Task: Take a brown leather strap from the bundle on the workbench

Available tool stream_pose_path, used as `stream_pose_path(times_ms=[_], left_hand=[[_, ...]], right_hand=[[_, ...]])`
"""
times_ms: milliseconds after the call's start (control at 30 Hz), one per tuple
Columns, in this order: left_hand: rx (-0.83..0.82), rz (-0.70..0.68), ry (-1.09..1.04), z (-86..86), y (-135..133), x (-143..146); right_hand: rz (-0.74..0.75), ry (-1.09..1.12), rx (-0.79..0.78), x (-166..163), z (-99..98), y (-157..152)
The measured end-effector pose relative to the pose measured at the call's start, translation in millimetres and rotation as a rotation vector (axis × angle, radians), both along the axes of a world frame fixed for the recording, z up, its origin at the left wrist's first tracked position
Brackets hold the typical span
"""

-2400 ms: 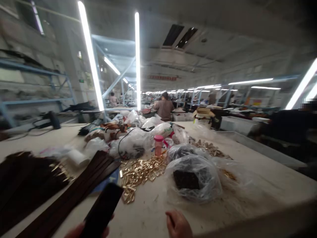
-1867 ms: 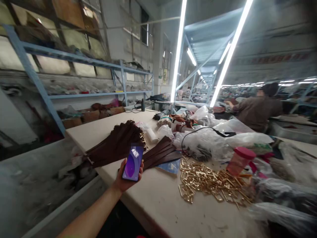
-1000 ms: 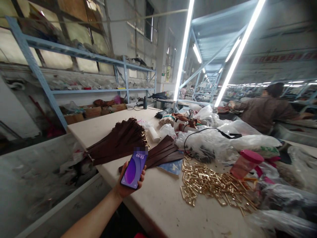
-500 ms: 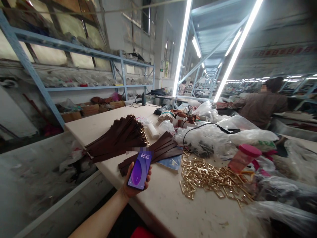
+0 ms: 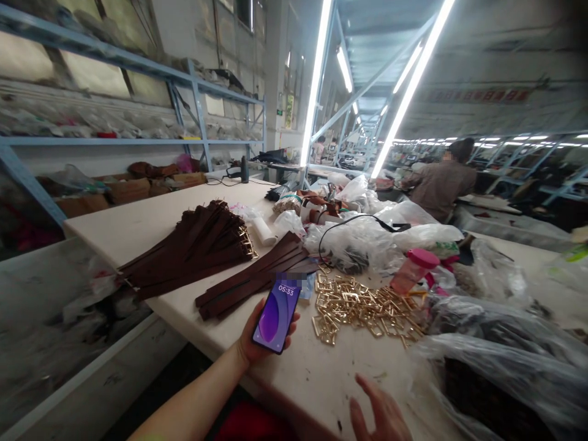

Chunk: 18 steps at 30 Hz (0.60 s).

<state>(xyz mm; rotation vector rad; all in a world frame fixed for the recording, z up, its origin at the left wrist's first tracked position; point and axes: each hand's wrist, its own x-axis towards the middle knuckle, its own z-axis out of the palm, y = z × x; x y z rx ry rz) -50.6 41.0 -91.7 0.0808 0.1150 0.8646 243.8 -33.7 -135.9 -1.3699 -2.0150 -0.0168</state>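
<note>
My left hand [image 5: 255,337] is wrapped round a smartphone [image 5: 276,315], its lit purple screen facing me and reading 05:33. At the bottom edge is my right hand [image 5: 379,410], fingers apart and holding nothing, over the near part of the table [image 5: 316,383]. Behind the phone lie loose dark brown leather straps [image 5: 257,272]. To their left is a bigger fanned stack of brown straps [image 5: 193,248] with gold buckles at the far end. A heap of gold rectangular buckles [image 5: 362,306] sits to the right of the phone.
A pink-lidded jar [image 5: 413,269] stands by the buckles. Clear plastic bags [image 5: 505,367] crowd the right side, and a white roll [image 5: 264,233] lies farther back. A large bin [image 5: 92,392] stands at the left. A person [image 5: 441,180] is at the far right.
My right hand has come into view at the bottom. The view has turned to the right, and the phone sits farther right in the picture, still in my left hand.
</note>
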Motion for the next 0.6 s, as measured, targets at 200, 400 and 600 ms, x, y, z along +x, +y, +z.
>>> stream_pose_path(times_ms=[200, 400, 600], left_hand=[[-0.012, -0.072, 0.056, -5.9, -2.3, 4.9], [-0.026, -0.021, 0.088, -9.6, -3.4, 4.8], [0.040, 0.061, 0.088, -12.2, 3.1, 4.0]], right_hand=[[0.430, -0.136, 0.092, -99.3, 64.8, 23.1], [0.472, -0.037, 0.031, -131.5, 74.6, 38.3], [0.336, -0.098, 0.069, -130.6, 72.5, 74.8]])
